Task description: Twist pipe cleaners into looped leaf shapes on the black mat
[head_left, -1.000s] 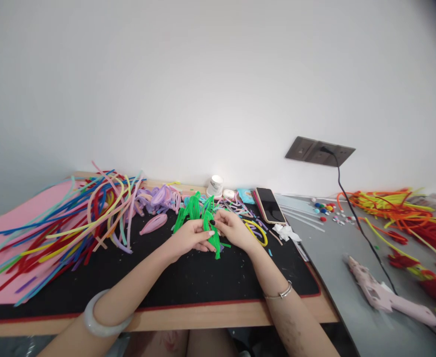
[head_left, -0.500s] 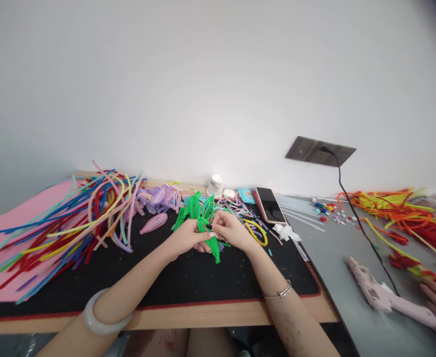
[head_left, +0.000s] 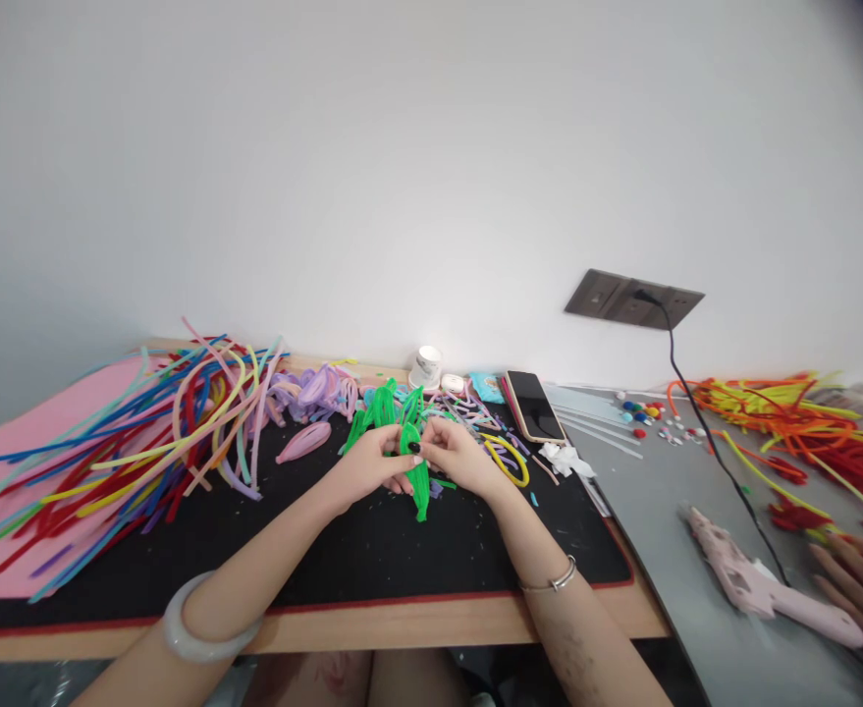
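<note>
The green fuzzy piece (head_left: 418, 483) has swung less slanted, its upper part pinched by left grip (head_left: 372, 463) and right grip (head_left: 455, 456), tip protruding below.

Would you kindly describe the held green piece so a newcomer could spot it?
Start at the black mat. Near its middle, the left hand and right hand meet at a tapering green piece. Unlike the green loops lying behind it, only this one is held.
</note>
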### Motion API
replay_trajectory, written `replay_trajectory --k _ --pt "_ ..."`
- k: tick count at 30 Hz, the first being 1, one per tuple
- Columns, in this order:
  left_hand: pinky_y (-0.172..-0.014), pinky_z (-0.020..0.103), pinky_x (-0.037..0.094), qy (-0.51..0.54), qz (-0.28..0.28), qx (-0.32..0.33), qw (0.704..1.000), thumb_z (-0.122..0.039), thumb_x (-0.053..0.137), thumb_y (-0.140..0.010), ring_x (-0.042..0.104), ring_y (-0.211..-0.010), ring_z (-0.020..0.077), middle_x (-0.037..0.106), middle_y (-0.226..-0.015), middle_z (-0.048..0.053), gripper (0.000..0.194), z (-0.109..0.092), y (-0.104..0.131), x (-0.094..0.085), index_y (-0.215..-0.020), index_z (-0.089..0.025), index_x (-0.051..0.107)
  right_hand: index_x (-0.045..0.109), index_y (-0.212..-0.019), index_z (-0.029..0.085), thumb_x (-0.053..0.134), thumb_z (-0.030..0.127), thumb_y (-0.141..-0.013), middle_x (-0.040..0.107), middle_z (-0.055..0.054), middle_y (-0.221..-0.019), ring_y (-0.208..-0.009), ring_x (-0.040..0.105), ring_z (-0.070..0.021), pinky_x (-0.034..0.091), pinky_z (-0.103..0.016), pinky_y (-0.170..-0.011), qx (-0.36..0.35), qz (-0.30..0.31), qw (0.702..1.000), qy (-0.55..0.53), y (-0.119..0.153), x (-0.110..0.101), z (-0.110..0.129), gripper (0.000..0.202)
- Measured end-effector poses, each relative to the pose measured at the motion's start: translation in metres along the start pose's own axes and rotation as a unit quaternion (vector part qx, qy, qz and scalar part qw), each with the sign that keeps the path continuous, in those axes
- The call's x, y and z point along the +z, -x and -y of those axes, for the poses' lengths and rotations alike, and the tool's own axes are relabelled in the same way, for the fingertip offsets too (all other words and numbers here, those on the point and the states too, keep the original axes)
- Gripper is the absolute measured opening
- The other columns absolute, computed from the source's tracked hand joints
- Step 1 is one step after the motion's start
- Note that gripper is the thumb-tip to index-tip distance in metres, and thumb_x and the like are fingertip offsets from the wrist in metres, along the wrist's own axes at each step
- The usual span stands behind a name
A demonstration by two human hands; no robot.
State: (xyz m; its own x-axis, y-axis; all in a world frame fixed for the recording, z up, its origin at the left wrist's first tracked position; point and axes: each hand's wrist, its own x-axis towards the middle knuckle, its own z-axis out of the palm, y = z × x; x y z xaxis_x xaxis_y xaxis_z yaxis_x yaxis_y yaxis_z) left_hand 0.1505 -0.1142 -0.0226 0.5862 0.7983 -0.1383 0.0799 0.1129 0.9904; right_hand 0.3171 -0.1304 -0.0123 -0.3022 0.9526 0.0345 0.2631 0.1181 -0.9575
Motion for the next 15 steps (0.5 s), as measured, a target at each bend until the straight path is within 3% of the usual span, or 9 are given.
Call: replay_trajectory --k 7,15 --pt "-0.048 0.018 0.048 0.001 0.012 0.013 1.000 -0.036 0.065 -0.072 0.065 -0.056 0.0125 0.060 -0.070 -0.001 0.029 0.0003 0.0006 -0.0015 -0.087 -0.016 0.053 0.038 -0.069 0.019 0.054 0.027 -0.077 0.037 0.010 -0.045 -0.039 0.032 -0.0055 0.024 -0.017 -0.041 0.028 0.014 0.999 -0.026 0.0025 0.0012 0.0035 0.019" --pt "-0.049 0.019 0.049 0.008 -0.019 -0.012 1.000 -0.034 0.065 -0.072 0.063 -0.053 0.0124 0.061 -0.060 -0.001 0.027 -0.0020 -0.0008 -0.0021 -0.084 -0.014 0.053 0.047 -0.079 0.017 0.057 0.034 -0.078 0.042 0.007 -0.056 -0.045 0.037 -0.0060 0.029 -0.018 -0.043 -0.007 -0.006 0.999 0.038 0.0017 -0.0009 0.0001 0.019"
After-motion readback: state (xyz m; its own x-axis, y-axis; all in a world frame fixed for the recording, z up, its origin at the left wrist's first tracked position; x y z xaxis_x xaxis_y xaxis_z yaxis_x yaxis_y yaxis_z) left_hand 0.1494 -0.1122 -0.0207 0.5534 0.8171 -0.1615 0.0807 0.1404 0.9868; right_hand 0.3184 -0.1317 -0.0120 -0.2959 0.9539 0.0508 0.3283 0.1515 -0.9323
